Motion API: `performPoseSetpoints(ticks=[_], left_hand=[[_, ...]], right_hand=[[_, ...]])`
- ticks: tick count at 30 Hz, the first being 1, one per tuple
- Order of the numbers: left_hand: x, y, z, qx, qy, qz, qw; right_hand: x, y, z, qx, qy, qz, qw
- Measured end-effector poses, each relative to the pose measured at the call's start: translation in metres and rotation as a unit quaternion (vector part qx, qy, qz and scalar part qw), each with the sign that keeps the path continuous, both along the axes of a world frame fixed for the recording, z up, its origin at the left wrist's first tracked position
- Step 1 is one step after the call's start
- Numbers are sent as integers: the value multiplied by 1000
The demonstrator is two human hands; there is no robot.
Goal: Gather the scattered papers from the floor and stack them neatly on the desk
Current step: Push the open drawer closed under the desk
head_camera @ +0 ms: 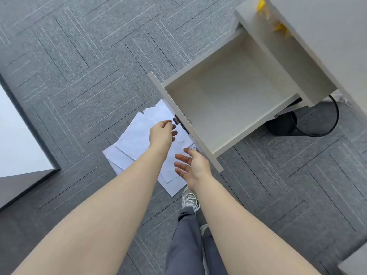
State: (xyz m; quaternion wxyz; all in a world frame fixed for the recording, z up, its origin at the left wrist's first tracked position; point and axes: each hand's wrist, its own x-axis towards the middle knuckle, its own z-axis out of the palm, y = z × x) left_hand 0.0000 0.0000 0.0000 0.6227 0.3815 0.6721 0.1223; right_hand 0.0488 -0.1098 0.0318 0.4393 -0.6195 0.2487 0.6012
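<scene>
Head view: we are reaching both arms down toward the papers lying overlapped on the carpet, left of the open drawer. Our left hand is hanging with fingers loosely curled and holding nothing, and our right hand is spreading its fingers wide, ready to gather.

Two hands, left hand and right hand; under them several overlapping papers, exact count unclear; beside them one drawer, one bin beyond.

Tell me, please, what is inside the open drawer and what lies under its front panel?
The open drawer shows only a bare pale bottom; nothing lies inside. Under its front panel, white papers lie overlapping on the carpet. The panel and both arms cover parts of them.
</scene>
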Motion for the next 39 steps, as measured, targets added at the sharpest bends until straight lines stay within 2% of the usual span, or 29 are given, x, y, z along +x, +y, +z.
performPoseSetpoints(ticks=[5, 19, 30, 39], left_hand=[[6, 3, -9, -5, -28, 10, 1000], [30, 6, -14, 4, -45, 16, 999], [82, 15, -12, 20, -45, -25, 998], [141, 18, -14, 26, -61, -18, 998]], right_hand=[[2, 2, -14, -2, 12, -44, 999], [20, 9, -30, -19, -3, -92, 996], [74, 12, -30, -11, -22, -101, 995], [131, 15, -35, 6, -31, -106, 994]])
